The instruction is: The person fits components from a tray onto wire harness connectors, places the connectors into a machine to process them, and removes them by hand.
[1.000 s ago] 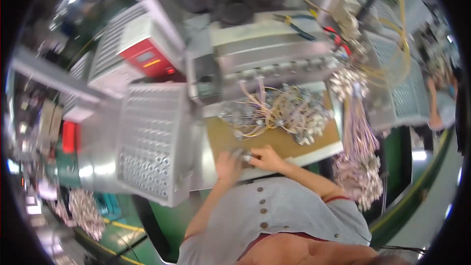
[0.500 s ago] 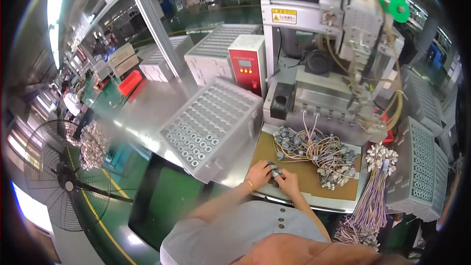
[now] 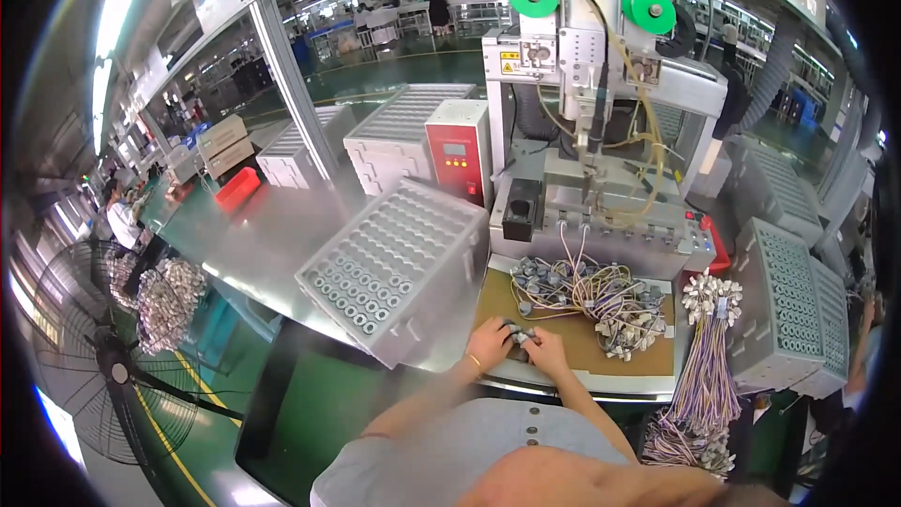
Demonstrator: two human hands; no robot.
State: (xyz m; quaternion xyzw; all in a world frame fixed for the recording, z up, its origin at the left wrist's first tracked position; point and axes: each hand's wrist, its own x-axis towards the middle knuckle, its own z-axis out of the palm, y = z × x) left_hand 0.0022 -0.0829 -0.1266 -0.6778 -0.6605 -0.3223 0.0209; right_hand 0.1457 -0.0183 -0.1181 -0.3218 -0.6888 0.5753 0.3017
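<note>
Both my hands are close together over the front of the brown board [image 3: 497,296]. My left hand [image 3: 490,344], with a yellow band at its wrist, has its fingers closed round small grey rounded parts [image 3: 515,331]. Against these parts, the thumb and fingers of my right hand [image 3: 546,353] are pinched from the other side. Fingers cover much of the parts, so their exact kind is hard to make out. Just beyond my hands lies a tangled pile of thin wires [image 3: 601,293] with grey round pieces and white connectors at its ends.
Left of the board stands a grey tray [image 3: 399,258] with rows of ring-shaped parts in its near section. Behind the board are a metal machine [image 3: 601,249] with green reels and a red-fronted control box [image 3: 457,155]. At right are a hanging wire bundle [image 3: 706,357] and stacked trays [image 3: 784,305].
The whole view has swung, so the machine now appears more upright and further left. My hands stay together at the board's front edge, still on the small grey parts.
</note>
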